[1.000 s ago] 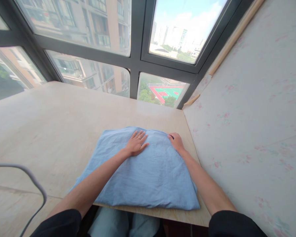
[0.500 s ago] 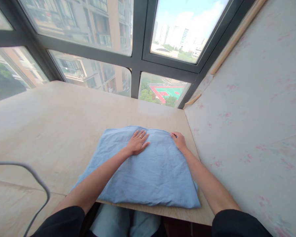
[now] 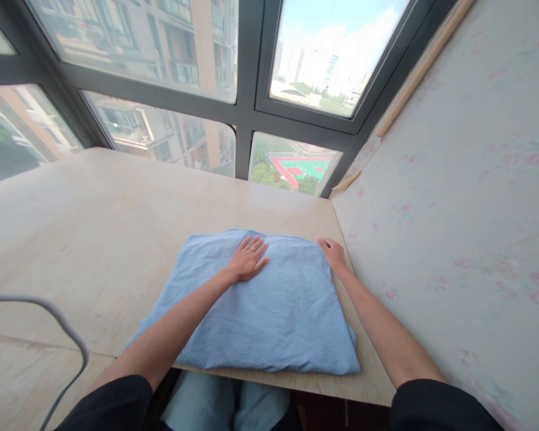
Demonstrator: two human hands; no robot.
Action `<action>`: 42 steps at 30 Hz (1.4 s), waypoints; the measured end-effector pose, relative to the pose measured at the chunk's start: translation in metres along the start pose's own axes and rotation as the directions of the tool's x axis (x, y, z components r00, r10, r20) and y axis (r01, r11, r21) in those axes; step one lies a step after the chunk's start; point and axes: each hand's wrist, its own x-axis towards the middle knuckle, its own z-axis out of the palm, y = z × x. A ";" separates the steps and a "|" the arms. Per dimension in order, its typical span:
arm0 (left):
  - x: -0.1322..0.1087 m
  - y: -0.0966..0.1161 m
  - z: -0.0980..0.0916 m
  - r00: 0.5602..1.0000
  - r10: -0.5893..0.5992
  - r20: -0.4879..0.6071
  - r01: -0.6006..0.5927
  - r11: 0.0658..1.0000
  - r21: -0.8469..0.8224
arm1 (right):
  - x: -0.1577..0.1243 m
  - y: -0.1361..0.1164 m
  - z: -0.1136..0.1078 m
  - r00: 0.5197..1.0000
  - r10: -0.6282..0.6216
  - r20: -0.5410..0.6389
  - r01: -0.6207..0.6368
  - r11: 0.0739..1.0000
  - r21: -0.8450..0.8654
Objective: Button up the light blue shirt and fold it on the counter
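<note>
A folded light-blue cloth (image 3: 273,317) lies on the pale table in front of me, lightly creased, its near edge close to the table's front edge. My left hand (image 3: 248,259) rests flat on the upper middle of the cloth, fingers spread, a ring on one finger. At the cloth's far right corner my right hand (image 3: 333,254) is closed, its thumb and fingers pinching the edge. A small layer of the cloth sticks out at the lower right side.
The table (image 3: 108,227) reaches back to grey-framed windows (image 3: 246,90). A flower-patterned wall (image 3: 453,209) rises close on the right. A grey cable (image 3: 67,326) curves over the table at the left. My knees (image 3: 224,401) are below the front edge.
My right hand has moved a little to the right, drawing the cloth's far right corner outward. My left hand stays flat on the same spot. The view has shifted slightly.
</note>
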 end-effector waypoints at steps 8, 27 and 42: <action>0.000 0.002 -0.004 1.000 -0.002 0.021 0.001 1.000 0.016 | 0.002 0.008 -0.011 1.000 0.025 -0.001 -0.025 0.999 0.038; 0.001 0.001 -0.002 1.000 0.001 0.008 -0.001 1.000 0.004 | 0.003 0.020 -0.012 0.992 0.123 0.029 -0.127 0.966 0.224; 0.001 0.003 0.001 1.000 0.012 0.014 -0.012 1.000 0.024 | -0.001 0.005 -0.003 0.999 0.028 0.035 -0.033 0.988 0.151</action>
